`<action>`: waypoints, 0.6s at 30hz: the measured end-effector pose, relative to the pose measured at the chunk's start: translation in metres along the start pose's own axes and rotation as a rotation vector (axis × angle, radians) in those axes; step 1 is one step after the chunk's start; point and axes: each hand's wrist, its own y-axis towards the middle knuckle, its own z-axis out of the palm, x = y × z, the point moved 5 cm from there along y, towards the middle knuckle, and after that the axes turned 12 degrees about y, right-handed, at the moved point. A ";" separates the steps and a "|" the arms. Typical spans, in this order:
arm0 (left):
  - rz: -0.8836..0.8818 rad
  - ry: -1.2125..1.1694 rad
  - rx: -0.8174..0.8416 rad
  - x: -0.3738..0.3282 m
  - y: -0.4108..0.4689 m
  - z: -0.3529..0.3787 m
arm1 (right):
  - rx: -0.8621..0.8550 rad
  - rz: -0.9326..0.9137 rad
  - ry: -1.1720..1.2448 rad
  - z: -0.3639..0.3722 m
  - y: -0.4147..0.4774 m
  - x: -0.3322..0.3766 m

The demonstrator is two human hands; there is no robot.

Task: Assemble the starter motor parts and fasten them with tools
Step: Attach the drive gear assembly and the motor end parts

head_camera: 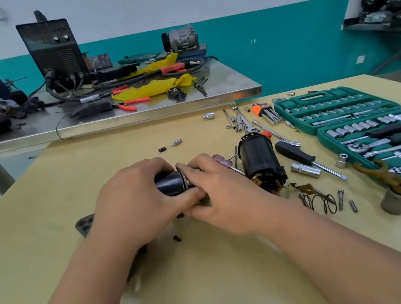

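Observation:
A black cylindrical starter part [170, 184] with a metal ring at its end lies at the middle of the wooden table [212, 279]. My left hand [134, 202] wraps over its left end. My right hand [215, 191] grips the right end, fingers closed over the ring and what lies beyond it, which is hidden. Part of a grey cast housing [84, 225] shows under my left wrist. To the right stands the black motor body [260, 161], upright and slightly tilted, with brushes and copper at its lower end.
An open green socket set [360, 126] fills the right side. Loose around the motor body lie a black-handled screwdriver [297, 155], a deep socket [305, 170], a spring [321, 200], bolts, hex keys [267, 112] and a ratchet. A steel bench [136, 109] with a welder stands behind.

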 end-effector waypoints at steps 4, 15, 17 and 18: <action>-0.063 -0.021 -0.049 0.002 -0.004 0.004 | 0.003 0.028 0.120 -0.003 -0.002 -0.003; -0.213 -0.531 0.188 0.003 0.015 0.010 | -0.241 0.155 0.781 -0.031 -0.027 -0.002; -0.219 -0.570 0.199 0.001 0.015 0.014 | -0.272 0.147 0.743 -0.034 -0.029 0.000; -0.224 -0.589 0.197 0.002 0.014 0.015 | -0.282 0.138 0.715 -0.035 -0.029 0.001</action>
